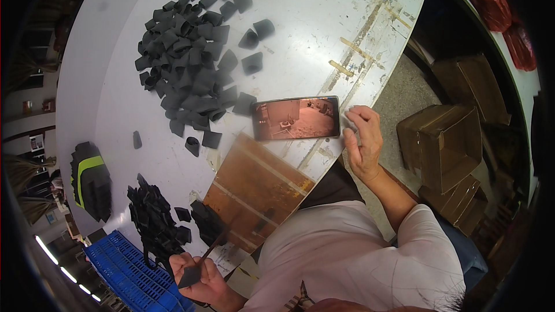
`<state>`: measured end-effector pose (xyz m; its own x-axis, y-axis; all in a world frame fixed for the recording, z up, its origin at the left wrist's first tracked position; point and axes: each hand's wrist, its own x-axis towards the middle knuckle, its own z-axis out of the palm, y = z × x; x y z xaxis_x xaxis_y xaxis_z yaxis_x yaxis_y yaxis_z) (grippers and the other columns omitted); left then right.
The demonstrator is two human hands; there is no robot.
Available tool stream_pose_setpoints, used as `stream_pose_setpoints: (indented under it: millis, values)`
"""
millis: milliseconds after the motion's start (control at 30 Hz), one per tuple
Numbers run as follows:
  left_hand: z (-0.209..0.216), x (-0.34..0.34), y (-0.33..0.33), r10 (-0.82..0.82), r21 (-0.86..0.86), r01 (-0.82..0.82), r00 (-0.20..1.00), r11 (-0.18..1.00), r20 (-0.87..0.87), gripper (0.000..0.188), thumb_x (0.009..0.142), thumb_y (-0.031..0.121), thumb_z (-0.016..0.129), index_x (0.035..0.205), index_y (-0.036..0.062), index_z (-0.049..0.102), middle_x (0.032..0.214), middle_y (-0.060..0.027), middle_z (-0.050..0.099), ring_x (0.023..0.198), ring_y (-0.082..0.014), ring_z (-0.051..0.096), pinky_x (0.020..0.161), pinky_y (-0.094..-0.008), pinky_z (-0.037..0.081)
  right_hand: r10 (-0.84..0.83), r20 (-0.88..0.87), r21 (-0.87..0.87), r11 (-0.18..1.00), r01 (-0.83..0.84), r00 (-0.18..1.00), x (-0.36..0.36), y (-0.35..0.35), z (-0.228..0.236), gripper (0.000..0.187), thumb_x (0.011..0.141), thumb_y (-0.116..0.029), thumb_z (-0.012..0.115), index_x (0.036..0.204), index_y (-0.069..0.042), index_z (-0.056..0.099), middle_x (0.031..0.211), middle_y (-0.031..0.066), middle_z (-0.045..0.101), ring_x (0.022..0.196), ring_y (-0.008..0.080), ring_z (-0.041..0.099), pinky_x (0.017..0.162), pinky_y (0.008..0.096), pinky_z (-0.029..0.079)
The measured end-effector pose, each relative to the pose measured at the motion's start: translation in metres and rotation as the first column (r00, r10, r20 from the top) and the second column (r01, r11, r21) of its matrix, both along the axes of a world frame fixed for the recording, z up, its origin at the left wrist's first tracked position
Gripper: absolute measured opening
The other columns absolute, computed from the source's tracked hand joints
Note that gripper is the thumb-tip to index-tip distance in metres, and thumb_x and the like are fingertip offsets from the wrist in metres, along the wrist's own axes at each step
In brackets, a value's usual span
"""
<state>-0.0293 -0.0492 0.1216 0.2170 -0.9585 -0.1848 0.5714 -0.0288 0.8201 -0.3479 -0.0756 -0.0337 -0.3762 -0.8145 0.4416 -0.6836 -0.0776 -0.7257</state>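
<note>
My left hand (pixel 199 283) is closed at the lower left, its fingers around a small dark grey flat piece (pixel 189 277). A thin dark stick (pixel 213 248) runs up from the same hand; whether the fingers grip it too is hard to make out. My right hand (pixel 365 141) is at the table edge, thumb and fingers apart, beside the right end of a phone (pixel 296 119). The phone lies flat with its screen lit in a reddish picture. Between the hands is a brown board (pixel 254 188) with pale stripes.
A big heap of dark grey tube-like pieces (pixel 191 58) covers the table's upper left. Flat black pieces (pixel 153 214) and a stack with a yellow-green band (pixel 91 182) lie at the left. A blue crate (pixel 133 271) stands lower left, cardboard boxes (pixel 439 144) at right.
</note>
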Motion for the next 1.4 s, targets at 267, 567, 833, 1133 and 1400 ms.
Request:
stream_pose_setpoints:
  millis: [267, 567, 833, 1133, 1400]
  values:
    - [0.0, -0.001, 0.002, 0.027, -0.003, -0.027, 1.0, 1.0, -0.008, 0.009, 0.08, 0.006, 0.037, 0.08, -0.0026, 0.035, 0.07, -0.0103, 0.042, 0.034, -0.0096, 0.029, 0.034, -0.0222, 0.025, -0.191, 0.227, 0.002, 0.981, 0.196, 0.955, -0.006, -0.007, -0.012, 0.012, 0.079, 0.003, 0.05, 0.09, 0.001, 0.055, 0.087, 0.0129, 0.055, 0.079, 0.025, 0.052, 0.071, 0.0306, 0.042]
    - [-0.001, -0.005, 0.002, 0.054, -0.013, -0.054, 0.998, 0.998, 0.013, 0.01, 0.076, 0.004, 0.041, 0.081, -0.0038, 0.038, 0.068, -0.0089, 0.04, 0.035, -0.009, 0.03, 0.035, -0.0222, 0.025, -0.196, 0.159, -0.015, 0.979, 0.201, 0.968, -0.011, -0.011, -0.013, 0.011, 0.078, 0.004, 0.051, 0.088, 0.001, 0.054, 0.087, 0.0127, 0.055, 0.078, 0.0252, 0.054, 0.069, 0.0307, 0.043]
    - [-0.008, -0.002, 0.009, 0.016, -0.067, -0.02, 0.998, 0.998, -0.064, 0.014, 0.075, 0.0, 0.044, 0.088, -0.001, 0.038, 0.069, -0.0078, 0.04, 0.042, -0.0099, 0.035, 0.04, -0.0234, 0.03, -0.203, 0.141, 0.006, 0.979, 0.204, 0.969, -0.017, -0.013, -0.011, 0.015, 0.075, 0.005, 0.053, 0.089, 0.001, 0.053, 0.085, 0.0127, 0.055, 0.074, 0.0255, 0.053, 0.065, 0.0312, 0.043]
    - [-0.02, 0.002, 0.016, 0.034, -0.099, -0.054, 0.981, 0.994, -0.191, 0.016, 0.077, -0.001, 0.049, 0.089, 0.0052, 0.041, 0.082, -0.009, 0.049, 0.06, -0.0151, 0.047, 0.05, -0.0251, 0.036, -0.217, 0.335, 0.081, 0.976, 0.201, 0.917, -0.017, -0.02, -0.028, 0.019, 0.078, 0.004, 0.05, 0.097, 0.001, 0.053, 0.086, 0.0081, 0.054, 0.075, 0.0142, 0.053, 0.064, 0.0256, 0.045]
    - [-0.016, 0.01, 0.019, 0.123, -0.181, -0.046, 0.888, 0.983, 0.443, 0.022, 0.08, 0.003, 0.051, 0.102, -0.0037, 0.048, 0.095, -0.012, 0.053, 0.076, -0.0149, 0.05, 0.069, -0.0277, 0.04, 0.177, 0.328, -0.091, 0.984, -0.156, 0.928, 0.064, -0.003, 0.066, 0.02, 0.079, -0.002, 0.054, 0.099, 0.001, 0.052, 0.09, 0.0068, 0.053, 0.078, 0.0126, 0.051, 0.063, 0.0232, 0.043]
